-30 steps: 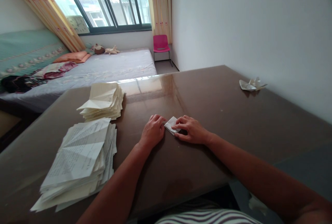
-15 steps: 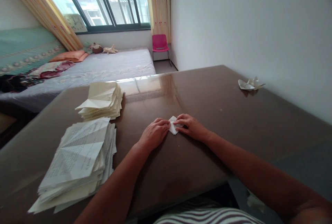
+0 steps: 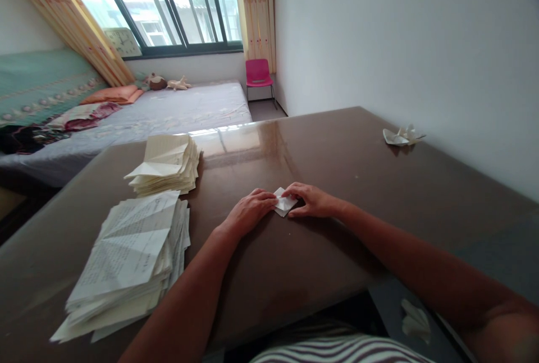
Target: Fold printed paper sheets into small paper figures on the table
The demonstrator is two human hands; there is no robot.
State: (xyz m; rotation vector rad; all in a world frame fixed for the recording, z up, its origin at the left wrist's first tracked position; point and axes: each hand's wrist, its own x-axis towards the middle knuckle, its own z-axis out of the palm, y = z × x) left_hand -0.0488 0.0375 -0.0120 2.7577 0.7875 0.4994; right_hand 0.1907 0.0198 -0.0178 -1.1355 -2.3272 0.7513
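A small folded piece of white paper (image 3: 284, 203) lies on the glossy brown table (image 3: 362, 183) in front of me. My left hand (image 3: 251, 211) rests on the table with its fingertips pressed on the paper's left edge. From the right, my right hand (image 3: 312, 201) pinches the paper with thumb and fingers closed on it. Both hands meet over the paper.
Two stacks of creased printed sheets sit at the left: a near one (image 3: 130, 262) and a far one (image 3: 166, 164). A finished folded paper shape (image 3: 400, 136) lies at the far right by the wall. Beyond the table are a bed (image 3: 168, 110) and a pink chair (image 3: 257, 74).
The right hand has drawn back to the paper's right side, uncovering more of it. The left fingers moved onto the paper's left edge. The paper turned slightly.
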